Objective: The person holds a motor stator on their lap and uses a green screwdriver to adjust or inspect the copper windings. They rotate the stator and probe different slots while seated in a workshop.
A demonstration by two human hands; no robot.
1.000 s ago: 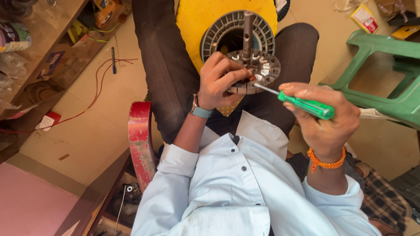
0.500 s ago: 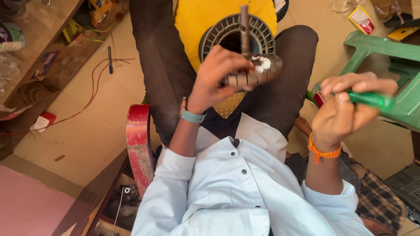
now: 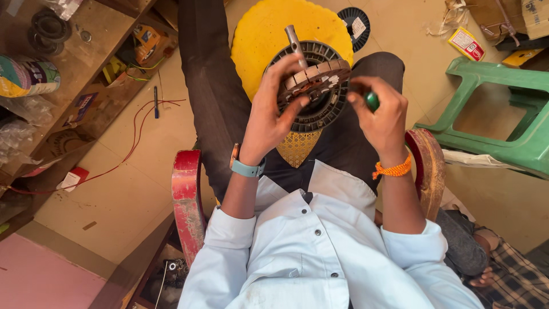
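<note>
Overhead, left hand (image 3: 273, 117) fingers clamped on round ribbed metal motor core (image 3: 315, 91), right hand (image 3: 382, 117) fisted around green screwdriver handle (image 3: 372, 101)

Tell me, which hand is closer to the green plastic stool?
The right hand. It holds a green-handled screwdriver beside the round motor part, with the green stool off to its right. The left hand grips the motor part, farther away.

Bright, even daylight — sharp, soft shadows.
</note>
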